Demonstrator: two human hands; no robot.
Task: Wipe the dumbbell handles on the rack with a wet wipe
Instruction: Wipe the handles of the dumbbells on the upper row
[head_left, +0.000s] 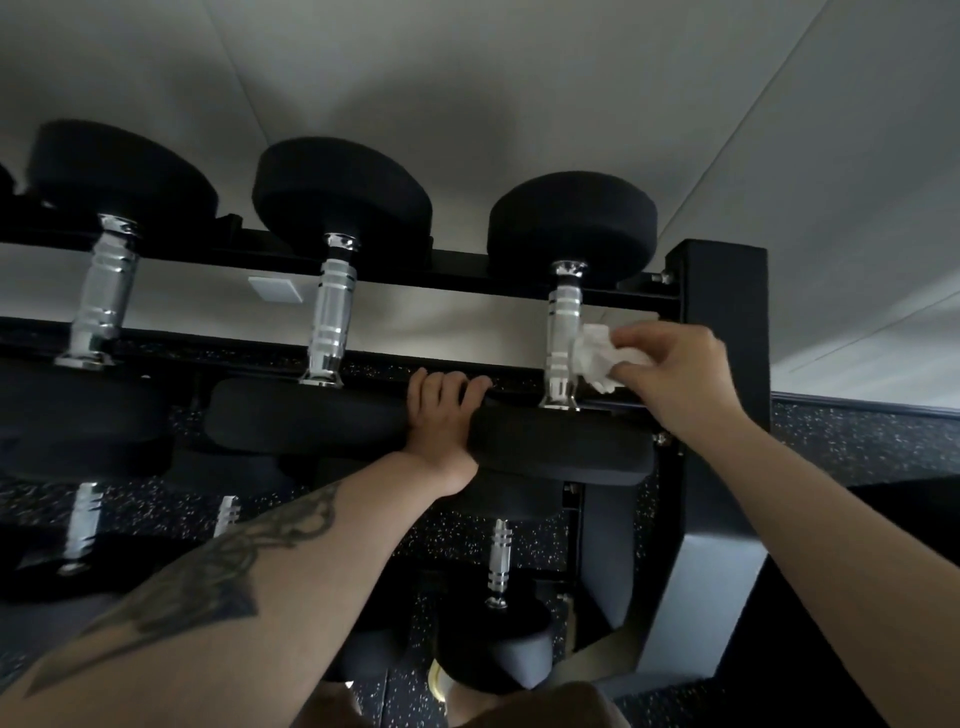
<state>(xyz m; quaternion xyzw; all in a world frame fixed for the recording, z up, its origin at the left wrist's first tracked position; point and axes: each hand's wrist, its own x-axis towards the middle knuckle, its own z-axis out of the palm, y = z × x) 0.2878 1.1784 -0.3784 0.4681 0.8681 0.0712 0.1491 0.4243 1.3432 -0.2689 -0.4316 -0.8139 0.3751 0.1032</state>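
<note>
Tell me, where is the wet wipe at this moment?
In the head view, the wet wipe is bunched in the right hand, pressed against the right side of the rightmost top-row dumbbell handle, near the rack's black end post.

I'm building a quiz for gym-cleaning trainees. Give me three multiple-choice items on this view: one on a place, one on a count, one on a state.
1. Where is the wet wipe?
A. on the floor
B. against the rightmost top-row handle
C. on the wall

2. How many chrome handles does the top row show?
A. three
B. one
C. six

3. The left hand is
A. holding a bottle
B. raised in the air
C. resting on the rack's front rail

Answers: B, the right hand presses the wipe there; A, three are visible; C, its fingers curl over the rail.
</note>
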